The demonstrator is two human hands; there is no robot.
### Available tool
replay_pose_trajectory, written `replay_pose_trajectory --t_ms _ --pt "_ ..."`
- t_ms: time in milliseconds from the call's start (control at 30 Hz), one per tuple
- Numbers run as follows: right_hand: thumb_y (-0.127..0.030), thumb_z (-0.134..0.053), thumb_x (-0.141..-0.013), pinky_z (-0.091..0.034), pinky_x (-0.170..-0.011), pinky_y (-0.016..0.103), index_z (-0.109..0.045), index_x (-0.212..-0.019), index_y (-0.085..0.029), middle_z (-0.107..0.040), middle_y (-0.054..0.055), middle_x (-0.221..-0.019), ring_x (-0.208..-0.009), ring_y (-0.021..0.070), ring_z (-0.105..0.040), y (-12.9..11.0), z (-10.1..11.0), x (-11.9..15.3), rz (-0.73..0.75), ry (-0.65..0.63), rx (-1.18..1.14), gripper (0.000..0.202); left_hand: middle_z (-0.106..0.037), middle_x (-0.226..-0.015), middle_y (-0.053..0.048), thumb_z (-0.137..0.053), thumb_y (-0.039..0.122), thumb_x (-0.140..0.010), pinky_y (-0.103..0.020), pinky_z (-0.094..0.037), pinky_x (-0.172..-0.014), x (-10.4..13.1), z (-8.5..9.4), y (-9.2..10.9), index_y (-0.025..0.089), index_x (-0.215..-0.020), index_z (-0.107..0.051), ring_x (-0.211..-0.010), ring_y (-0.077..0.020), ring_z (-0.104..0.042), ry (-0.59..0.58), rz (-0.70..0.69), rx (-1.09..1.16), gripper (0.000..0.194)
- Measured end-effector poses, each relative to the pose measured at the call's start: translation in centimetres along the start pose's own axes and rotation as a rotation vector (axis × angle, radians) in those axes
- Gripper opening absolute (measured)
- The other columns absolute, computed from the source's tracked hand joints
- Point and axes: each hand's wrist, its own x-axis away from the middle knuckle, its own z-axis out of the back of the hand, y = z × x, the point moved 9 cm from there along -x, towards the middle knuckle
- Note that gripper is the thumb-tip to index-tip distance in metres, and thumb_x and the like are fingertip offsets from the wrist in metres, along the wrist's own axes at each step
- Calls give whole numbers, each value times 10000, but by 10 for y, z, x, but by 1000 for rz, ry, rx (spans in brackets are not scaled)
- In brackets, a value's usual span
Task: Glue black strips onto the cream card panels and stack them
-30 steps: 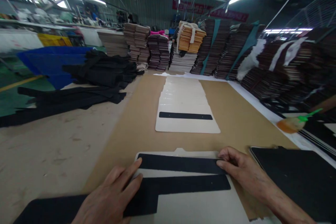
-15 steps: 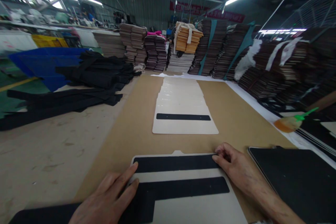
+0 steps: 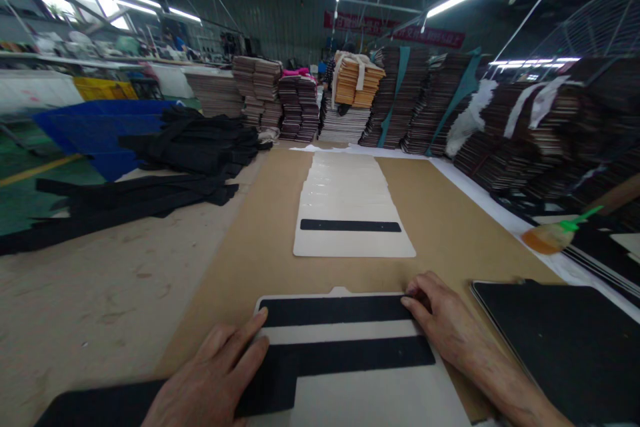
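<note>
Close in front of me lies a light grey board (image 3: 370, 397) with a small tab on its far edge. A black strip (image 3: 335, 310) runs along that edge, and a second black strip (image 3: 365, 355) lies parallel, nearer me. My left hand (image 3: 210, 370) has its fingers stretched out, one fingertip touching the far strip's left end. Under that hand a black piece (image 3: 105, 403) extends to the left; its middle is hidden. My right hand (image 3: 443, 317) pinches the far strip's right end at the board's corner, with the fingertips partly hidden.
Ahead lie overlapping light boards (image 3: 345, 187), the nearest bearing a black strip (image 3: 350, 225). Black boards (image 3: 565, 340) are stacked at right, near a glue bottle with a green nozzle (image 3: 550, 237). Loose black strips (image 3: 195, 140) pile up at left. Tall bundled stacks (image 3: 400, 100) line the back.
The view has shifted slightly. Both hands keep nearly the same places on the far strip, and the strips lie as before on the board.
</note>
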Motion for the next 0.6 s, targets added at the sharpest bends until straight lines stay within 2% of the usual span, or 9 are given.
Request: replay_pose_trajectory --t_ms 100,167,233,267,333,367,433,600 --pt "-92 -385 -906 -472 -769 320 -563 -871 -192 -599 64 -935 -819 185 -610 -19 -3 6 130 -19 167 207 -437 -1493 -11 -492 73 -623 -492 -435 -1048 -4 6 3 277 -1422 -439 -1276 -295 -456 -66 0 42 826" --pt "13 -354 -845 -488 -718 324 -599 -935 -171 -610 79 -935 -785 196 -634 -32 -10 11 184 -78 348 319 -454 -1479 -27 -485 86 -668 -497 -429 -1052 -8 16 9 304 -1471 -344 -1294 -290 -445 -94 -4 63 844" --pt "80 -366 -752 -496 -659 334 -608 -1102 -159 -627 96 -926 -765 226 -656 -47 -15 17 242 -122 531 488 -483 -1448 -67 -475 101 -716 -496 -420 -1052 -12 26 18 303 -1478 -327 -1296 -293 -446 -109 -15 48 802" --pt "91 -371 -730 -497 -628 335 -566 -1233 -174 -636 101 -918 -750 238 -662 -57 -17 20 283 -135 601 602 -502 -1422 -91 -472 106 -731 -494 -425 -1043 -15 30 23 297 -1475 -337 -1284 -298 -459 -117 -26 29 780" --pt "74 -382 -752 -488 -563 326 -380 -1449 -272 -651 101 -890 -692 246 -664 -76 -22 26 366 -166 703 779 -541 -1353 -133 -467 106 -745 -494 -449 -1003 -20 37 34 284 -1470 -349 -1247 -314 -491 -120 -45 -20 756" --pt "55 -391 -776 -481 -538 318 -301 -1489 -325 -655 102 -877 -664 246 -661 -83 -25 27 396 -183 743 812 -558 -1312 -147 -463 102 -748 -492 -467 -974 -22 39 38 280 -1467 -356 -1216 -320 -514 -118 -49 -43 748" --pt "23 -422 -802 -477 -525 305 -265 -1497 -377 -661 109 -861 -651 245 -661 -92 -31 30 429 -224 790 817 -577 -1235 -157 -448 84 -749 -486 -494 -919 -26 41 44 265 -1452 -385 -1144 -320 -554 -113 -44 -83 729" --pt "11 -454 -796 -500 -570 328 -344 -1474 -341 -652 143 -912 -737 269 -661 -88 -34 31 417 -189 784 771 -563 -1169 -142 -445 67 -732 -454 -508 -884 -29 41 45 234 -1424 -434 -1069 -290 -573 -118 -13 -104 711"
